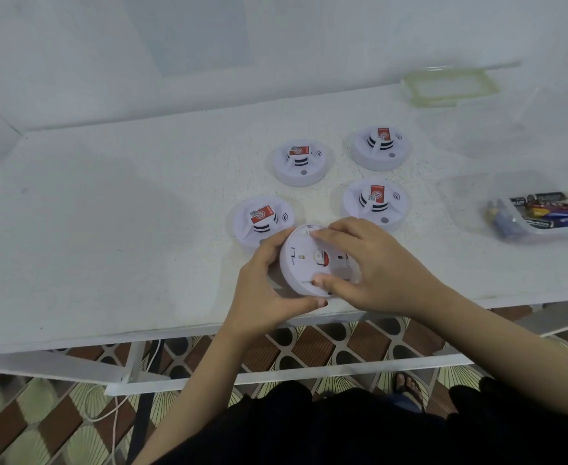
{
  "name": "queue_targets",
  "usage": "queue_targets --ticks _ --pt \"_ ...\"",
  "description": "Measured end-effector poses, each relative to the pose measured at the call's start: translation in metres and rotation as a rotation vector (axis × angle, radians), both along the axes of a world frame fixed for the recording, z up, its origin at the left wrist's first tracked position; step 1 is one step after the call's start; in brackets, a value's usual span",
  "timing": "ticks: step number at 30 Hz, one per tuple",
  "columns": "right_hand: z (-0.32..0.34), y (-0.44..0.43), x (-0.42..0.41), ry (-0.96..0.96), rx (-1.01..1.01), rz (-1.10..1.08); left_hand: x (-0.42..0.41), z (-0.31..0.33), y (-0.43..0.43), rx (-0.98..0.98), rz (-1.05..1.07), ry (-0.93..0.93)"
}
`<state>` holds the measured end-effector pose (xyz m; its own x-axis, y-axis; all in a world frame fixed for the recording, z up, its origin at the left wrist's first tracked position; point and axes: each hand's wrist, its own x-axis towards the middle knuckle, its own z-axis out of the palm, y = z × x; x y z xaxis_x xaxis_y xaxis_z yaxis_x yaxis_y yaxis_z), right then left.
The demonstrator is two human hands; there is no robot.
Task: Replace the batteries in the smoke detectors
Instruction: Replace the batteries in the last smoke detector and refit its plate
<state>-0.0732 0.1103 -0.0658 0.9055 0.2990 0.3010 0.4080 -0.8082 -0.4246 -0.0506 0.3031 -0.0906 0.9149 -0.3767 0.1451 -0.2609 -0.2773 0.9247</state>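
Held smoke detector (304,263), seen from above, at the near edge of the white table (108,229), about midway along it. The unit is tilted with its flat back face turned up toward me; a red part shows near the centre of that face. My left hand (266,290) grips the left rim, fingers curled behind it and thumb along the lower edge. My right hand (373,270) grips the right side, fingertips over the upper rim and thumb pressed on the lower part of the back face. Both hands are thus together, clamped on the same unit. Four more smoke detectors lie dome up on the table behind it, each with a red label: one (258,220) just beyond my left hand, partly hidden by the held unit; one (375,203) just beyond my right hand; and two farther back, left (301,161) and right (381,147). A clear plastic container (544,231) sits toward the right edge of the table, holding loose batteries (541,211) of mixed colours. Its clear lid (450,83), with a pale green seal, lies near the far right corner. Below the table edge are patterned floor tiles (309,347) and a white cable (114,414).
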Motion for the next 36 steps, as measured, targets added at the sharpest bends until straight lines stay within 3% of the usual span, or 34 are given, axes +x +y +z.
queue_targets --ticks 23,36 --pt "-0.003 0.012 0.000 -0.089 -0.020 -0.065 -0.009 0.002 -0.006 0.043 0.114 -0.078" --pt "-0.003 0.012 -0.002 0.040 0.081 -0.108 -0.009 0.004 -0.008 0.032 0.102 -0.102"
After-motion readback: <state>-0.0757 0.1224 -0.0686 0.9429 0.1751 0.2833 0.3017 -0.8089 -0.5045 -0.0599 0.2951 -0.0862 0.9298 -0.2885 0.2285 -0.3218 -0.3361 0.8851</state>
